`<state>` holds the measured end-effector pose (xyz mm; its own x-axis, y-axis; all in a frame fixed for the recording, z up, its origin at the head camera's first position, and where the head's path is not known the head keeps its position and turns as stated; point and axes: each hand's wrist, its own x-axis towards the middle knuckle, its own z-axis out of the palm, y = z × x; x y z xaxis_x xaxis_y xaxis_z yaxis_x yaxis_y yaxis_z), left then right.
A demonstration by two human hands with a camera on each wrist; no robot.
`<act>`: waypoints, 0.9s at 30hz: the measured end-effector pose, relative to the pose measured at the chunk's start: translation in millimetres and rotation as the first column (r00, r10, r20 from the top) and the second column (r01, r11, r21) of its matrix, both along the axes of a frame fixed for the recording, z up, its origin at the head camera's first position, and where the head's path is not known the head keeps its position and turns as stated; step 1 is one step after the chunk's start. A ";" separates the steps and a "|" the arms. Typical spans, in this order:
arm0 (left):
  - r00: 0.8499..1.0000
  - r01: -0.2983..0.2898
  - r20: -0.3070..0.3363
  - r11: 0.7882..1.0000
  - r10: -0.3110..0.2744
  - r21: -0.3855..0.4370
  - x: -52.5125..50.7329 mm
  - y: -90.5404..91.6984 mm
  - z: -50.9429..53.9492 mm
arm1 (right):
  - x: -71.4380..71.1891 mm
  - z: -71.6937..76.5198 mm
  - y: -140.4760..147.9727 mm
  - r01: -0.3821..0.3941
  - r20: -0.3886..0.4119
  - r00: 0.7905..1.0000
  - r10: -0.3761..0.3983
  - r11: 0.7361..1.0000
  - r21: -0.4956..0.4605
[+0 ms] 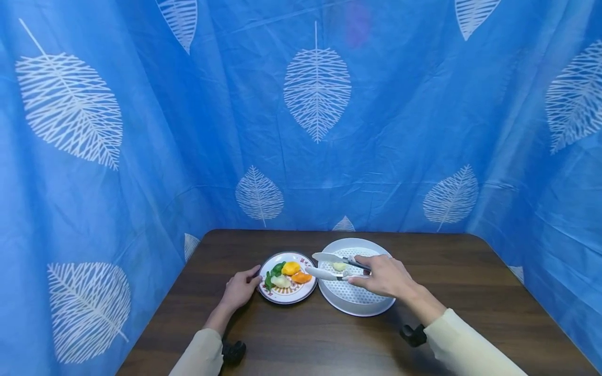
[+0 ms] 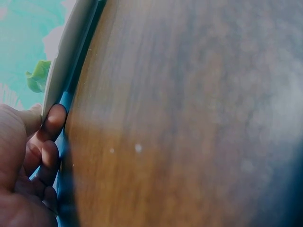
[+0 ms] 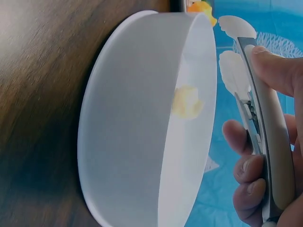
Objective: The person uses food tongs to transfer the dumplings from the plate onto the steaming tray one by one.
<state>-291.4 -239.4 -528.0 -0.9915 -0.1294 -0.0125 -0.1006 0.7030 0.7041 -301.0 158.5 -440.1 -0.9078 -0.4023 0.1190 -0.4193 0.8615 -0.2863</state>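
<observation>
Gripping tongs (image 3: 270, 123) with my right hand (image 1: 383, 277): thumb on one arm, fingers curled around the other side. Tongs' two pale heads stand apart, nothing between them that I can make out on the right wrist view. They point left from the right fingers, above the left rim of a white perforated basket (image 1: 357, 310). Basket sits below the right fingers. One pale piece (image 1: 339, 266) lies inside it, left of those fingers and well clear of the tongs.

My left hand (image 1: 241, 289) is pinching the left rim of a plate (image 1: 293, 296), thumb on top, fingertip at the outer edge. Right of the left fingers, on the plate: green pieces (image 1: 278, 269), a yellow piece (image 1: 291, 268), an orange piece (image 1: 301, 277), plus a whitish piece (image 1: 280, 281). Plate is just beside the basket, between both sets of fingers. Brown table (image 1: 282, 334) under everything; blue leaf-print curtain (image 1: 268, 104) beyond the fingers.
</observation>
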 end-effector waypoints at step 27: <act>1.000 -0.021 0.006 1.000 0.021 0.013 0.6 1.5 1.1 | 1.8 9.4 -49.1 -0.049 -0.115 0.991 0.075 0.976 0.214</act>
